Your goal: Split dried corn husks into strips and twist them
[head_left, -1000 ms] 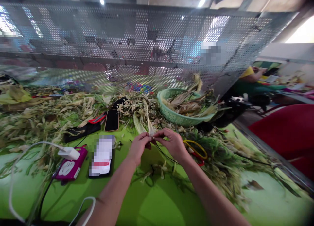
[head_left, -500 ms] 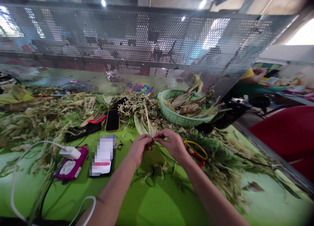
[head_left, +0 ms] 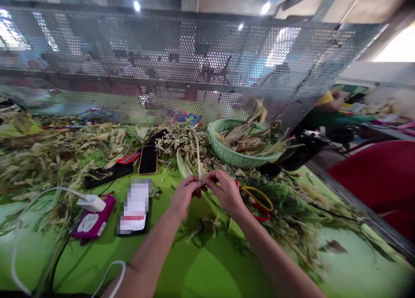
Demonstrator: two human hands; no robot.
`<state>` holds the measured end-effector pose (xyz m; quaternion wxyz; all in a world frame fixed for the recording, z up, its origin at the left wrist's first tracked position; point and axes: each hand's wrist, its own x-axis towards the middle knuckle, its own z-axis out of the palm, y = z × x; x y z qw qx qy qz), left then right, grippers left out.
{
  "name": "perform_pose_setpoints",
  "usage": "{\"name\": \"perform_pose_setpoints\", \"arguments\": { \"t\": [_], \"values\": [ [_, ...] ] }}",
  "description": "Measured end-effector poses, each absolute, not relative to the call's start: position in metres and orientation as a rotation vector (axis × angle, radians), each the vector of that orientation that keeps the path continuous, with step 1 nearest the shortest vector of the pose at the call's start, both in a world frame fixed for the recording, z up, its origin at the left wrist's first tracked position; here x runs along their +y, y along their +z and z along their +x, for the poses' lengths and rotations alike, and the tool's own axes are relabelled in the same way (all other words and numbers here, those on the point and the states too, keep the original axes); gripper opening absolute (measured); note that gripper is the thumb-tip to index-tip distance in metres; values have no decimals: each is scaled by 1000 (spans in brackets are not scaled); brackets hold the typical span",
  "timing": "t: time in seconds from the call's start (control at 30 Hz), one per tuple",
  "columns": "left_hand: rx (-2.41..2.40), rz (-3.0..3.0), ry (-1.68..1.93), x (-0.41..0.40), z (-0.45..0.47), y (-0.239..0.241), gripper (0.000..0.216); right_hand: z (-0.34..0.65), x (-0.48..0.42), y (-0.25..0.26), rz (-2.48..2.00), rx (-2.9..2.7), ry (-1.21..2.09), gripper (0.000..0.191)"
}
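My left hand (head_left: 186, 195) and my right hand (head_left: 224, 189) meet over the green table, their fingertips pinched together. Between them they grip the lower end of a pale dried corn husk strip (head_left: 199, 157), which stands up and away from me. The exact spot under the fingertips is hidden. Just behind my left hand lies a wider pale-green husk (head_left: 183, 163). A pair of scissors with yellow and red handles (head_left: 259, 198) rests to the right of my right wrist. Small husk scraps (head_left: 209, 226) lie on the table below my hands.
A green plastic basket (head_left: 223, 153) of dried husks stands behind. Left are a phone with a lit screen (head_left: 134, 209), a dark phone (head_left: 148, 160) and a purple power strip (head_left: 92, 222) with cables. Husk heaps (head_left: 65, 153) spread across the table. A perforated metal screen (head_left: 162, 60) rises at the back.
The husk strip's upper end has swung slightly to the right. My fingers stay pinched at its base, with the right hand shifted a little. The view has moved slightly.
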<state>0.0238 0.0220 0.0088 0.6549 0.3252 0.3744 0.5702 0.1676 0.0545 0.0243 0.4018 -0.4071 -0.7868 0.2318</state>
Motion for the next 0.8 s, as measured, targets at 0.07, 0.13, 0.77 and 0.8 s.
{"name": "perform_pose_setpoints", "arguments": {
  "t": [0.07,0.13,0.77,0.8],
  "values": [
    [902,846,1288,22,24,9,11,167,54,25,-1047,-1982,585,10],
    [957,912,1291,22,24,9,13,167,54,24,-1055,-1967,617,10],
    [915,655,1290,22,23,11,10,172,56,28,-888,-2009,664,4],
    [922,668,1284,22,23,10,9,172,56,28,-882,-2022,665,4]
  ]
}}
